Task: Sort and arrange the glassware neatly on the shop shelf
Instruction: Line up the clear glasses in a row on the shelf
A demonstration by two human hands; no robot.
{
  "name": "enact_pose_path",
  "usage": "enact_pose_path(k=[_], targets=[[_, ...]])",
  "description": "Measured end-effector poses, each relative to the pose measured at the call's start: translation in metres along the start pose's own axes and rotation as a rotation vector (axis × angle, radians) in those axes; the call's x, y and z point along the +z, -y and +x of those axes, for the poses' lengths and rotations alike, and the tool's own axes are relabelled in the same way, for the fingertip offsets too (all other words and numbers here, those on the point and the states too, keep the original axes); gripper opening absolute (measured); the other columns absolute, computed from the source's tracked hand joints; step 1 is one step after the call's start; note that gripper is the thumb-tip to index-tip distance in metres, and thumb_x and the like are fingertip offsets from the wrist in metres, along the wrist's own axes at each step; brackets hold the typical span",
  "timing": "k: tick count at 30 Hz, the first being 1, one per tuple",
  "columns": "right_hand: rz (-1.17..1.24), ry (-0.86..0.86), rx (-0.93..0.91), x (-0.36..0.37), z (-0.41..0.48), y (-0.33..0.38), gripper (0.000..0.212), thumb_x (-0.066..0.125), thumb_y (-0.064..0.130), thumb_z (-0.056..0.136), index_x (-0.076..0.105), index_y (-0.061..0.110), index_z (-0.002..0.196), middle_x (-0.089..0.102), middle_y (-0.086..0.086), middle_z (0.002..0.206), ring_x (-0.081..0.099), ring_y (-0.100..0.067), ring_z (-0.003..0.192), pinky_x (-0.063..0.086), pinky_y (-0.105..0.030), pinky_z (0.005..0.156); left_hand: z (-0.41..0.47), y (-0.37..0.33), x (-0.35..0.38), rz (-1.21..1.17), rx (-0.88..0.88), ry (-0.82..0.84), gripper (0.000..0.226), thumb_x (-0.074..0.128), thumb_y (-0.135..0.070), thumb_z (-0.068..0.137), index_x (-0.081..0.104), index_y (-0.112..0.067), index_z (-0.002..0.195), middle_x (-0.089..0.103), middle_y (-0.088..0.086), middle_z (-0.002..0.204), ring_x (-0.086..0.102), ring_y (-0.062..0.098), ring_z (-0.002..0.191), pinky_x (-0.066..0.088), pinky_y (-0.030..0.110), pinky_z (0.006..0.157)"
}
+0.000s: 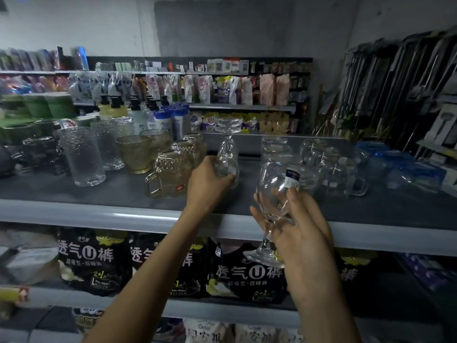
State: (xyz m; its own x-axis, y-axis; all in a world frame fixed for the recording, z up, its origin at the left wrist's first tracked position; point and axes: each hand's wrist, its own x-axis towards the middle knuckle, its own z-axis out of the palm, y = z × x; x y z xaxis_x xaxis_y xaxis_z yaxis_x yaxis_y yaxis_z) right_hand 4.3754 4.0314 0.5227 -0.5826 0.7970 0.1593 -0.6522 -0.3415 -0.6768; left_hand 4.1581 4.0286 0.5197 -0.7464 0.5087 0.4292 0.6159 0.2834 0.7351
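Inverted goblet (226, 157) of clear smooth glass, round foot uppermost, at the middle of the flat grey shelf (123, 191), left hand (207, 179) curled round its bowl, right hand (299, 229) gripping the round-bowled upright goblet (272, 186) before the shelf's front edge, dimpled amber mug (170, 172) on the shelf, left of its middle

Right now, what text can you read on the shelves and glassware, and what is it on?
"透气U裤": black packs on lower shelf.
"超吸型·甜睡裤", "2+1": same packs.
"GLO", rest blurred: blue sticker on the right hand's goblet.
Red sticker on amber mug, far-shelf packets: too blurred.
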Motion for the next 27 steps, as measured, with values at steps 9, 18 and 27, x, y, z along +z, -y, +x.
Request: enact_pose_path(k=[9, 18, 27], targets=[[-0.074, -0.02, -0.04, 0.0008, -0.0024, 0.0019, 0.048, 0.065, 0.019, 0.092, 0.055, 0.002, 0.136, 0.067, -0.017, 0.131, 0.07, -0.032, 0.116, 0.061, -0.046, 0.088, 0.0, -0.001, 0.0022, 0.078, -0.009, -0.02, 0.058, 0.079, -0.045, 0.084, 0.055, -0.013, 0.126, 0.07, 0.008, 0.118, 0.068, 0.031, 0.102, 0.058, 0.047, 0.086], [-0.144, 0.018, -0.032, 0.0005, -0.007, -0.0053, 0.045, 0.066, 0.015, 0.09, 0.058, 0.009, 0.134, 0.071, -0.017, 0.125, 0.072, -0.033, 0.111, 0.061, -0.049, 0.089, 0.0, -0.003, 0.0005, 0.087, -0.023, -0.023, 0.054, 0.074, -0.045, 0.089, 0.058, -0.015, 0.131, 0.072, 0.008, 0.119, 0.069, 0.031, 0.107, 0.052, 0.037, 0.08], [-0.129, 0.009, -0.013, -0.0051, -0.0088, -0.0022, 0.044, 0.067, 0.015, 0.088, 0.061, 0.009, 0.131, 0.069, -0.02, 0.126, 0.071, -0.035, 0.112, 0.062, -0.046, 0.084, -0.0027, -0.0043, -0.0009, 0.063, -0.026, -0.006, 0.048, 0.068, -0.053, 0.088, 0.062, -0.017, 0.119, 0.074, 0.007, 0.113, 0.069, 0.033, 0.103, 0.057, 0.043, 0.086]])
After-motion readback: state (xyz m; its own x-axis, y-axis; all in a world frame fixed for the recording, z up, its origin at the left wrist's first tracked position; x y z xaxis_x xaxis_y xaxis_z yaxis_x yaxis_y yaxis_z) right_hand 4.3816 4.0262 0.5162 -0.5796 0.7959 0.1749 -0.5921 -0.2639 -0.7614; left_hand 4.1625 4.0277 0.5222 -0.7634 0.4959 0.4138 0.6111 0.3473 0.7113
